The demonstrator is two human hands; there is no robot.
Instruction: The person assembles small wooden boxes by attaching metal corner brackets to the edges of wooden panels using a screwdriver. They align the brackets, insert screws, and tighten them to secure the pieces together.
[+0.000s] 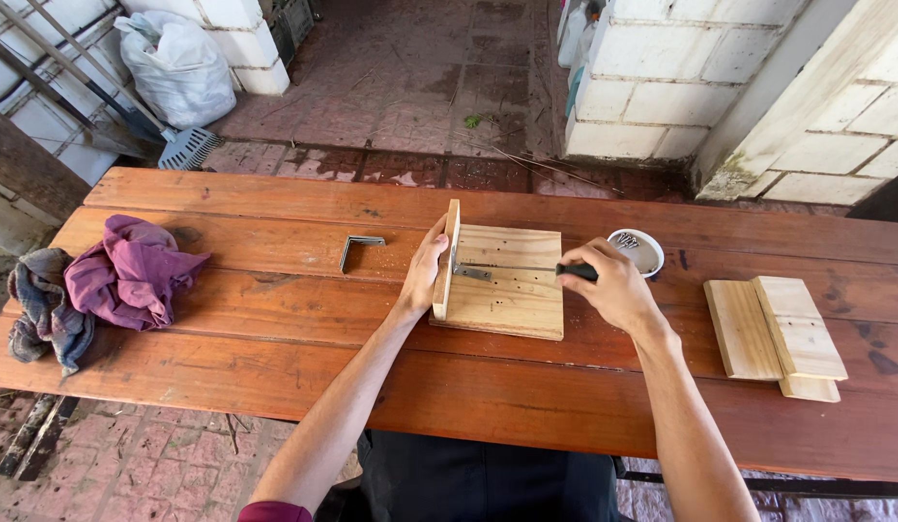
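Observation:
My left hand (423, 274) presses against the outer face of an upright wooden board (450, 253) that stands on edge along the left side of a flat wooden board (512, 295). A metal angle bracket (468, 272) sits in the corner where the two boards meet. My right hand (611, 287) grips the dark handle of a screwdriver (526, 268), whose thin shaft runs level to the left and its tip reaches the bracket.
A small white dish of screws (638, 250) stands just beyond my right hand. Another metal bracket (357, 246) lies to the left. Stacked wooden boards (778, 333) rest at the right, purple and grey rags (106, 280) at the left of the red-brown table (275, 329).

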